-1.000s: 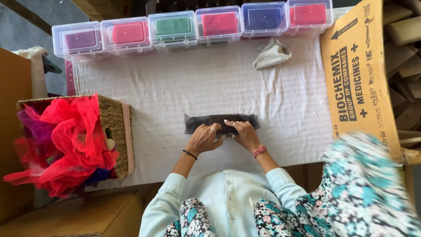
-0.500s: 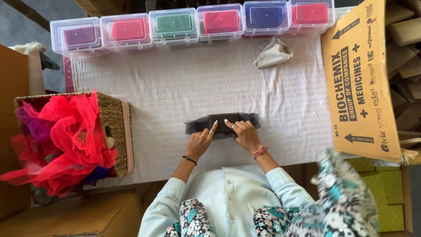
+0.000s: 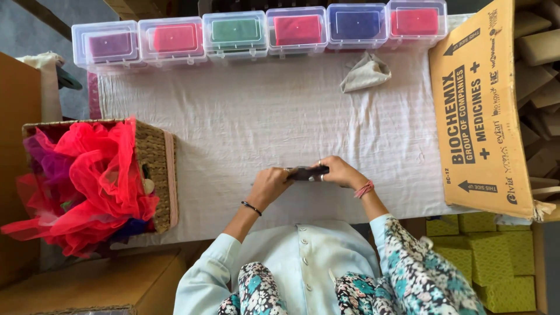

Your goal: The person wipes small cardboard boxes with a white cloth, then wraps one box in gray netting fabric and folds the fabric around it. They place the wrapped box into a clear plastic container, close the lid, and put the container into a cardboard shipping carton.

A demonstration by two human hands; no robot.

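On white tablecloth (image 3: 245,128), left hand (image 3: 269,184) and right hand (image 3: 337,172) both closed around dark folded cloth (image 3: 307,172); seemingly soft, light, best gripped at ends

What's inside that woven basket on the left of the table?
The woven basket is stuffed with bright red netting, with some purple netting and a bit of dark blue near the bottom edge. The heap overflows the rim, so anything beneath it is hidden.
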